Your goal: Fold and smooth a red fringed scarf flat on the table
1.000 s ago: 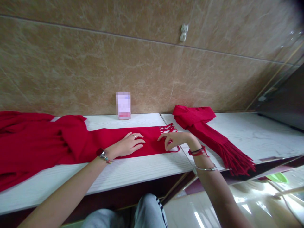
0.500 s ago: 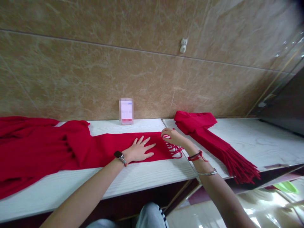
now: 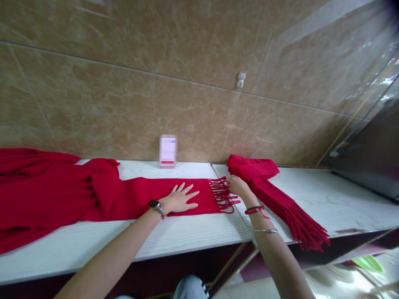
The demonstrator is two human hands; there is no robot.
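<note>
A long red scarf (image 3: 149, 195) lies along the white counter, flat toward its right end and rumpled in folds at the left. My left hand (image 3: 180, 200) rests on the flat part, palm down with the fingers spread. At the scarf's right end, loose strands of fringe (image 3: 221, 195) stretch out over the counter. My right hand (image 3: 238, 186) is closed at the upper tips of this fringe, fingers curled and pinching strands. To its right a second red scarf (image 3: 271, 191) lies folded, its fringe hanging over the counter's front edge.
A phone (image 3: 168, 151) with a blurred screen leans against the brown tiled wall. A small white cat-shaped hook (image 3: 241, 79) is on the wall. The white counter (image 3: 193, 236) has a seam between two panels. A green basin (image 3: 369, 263) sits low at the right.
My right hand has moved right from the scarf's edge out to the fringe tips, and the upper strands now lie straighter. My left hand stays flat on the scarf. The view has tilted slightly.
</note>
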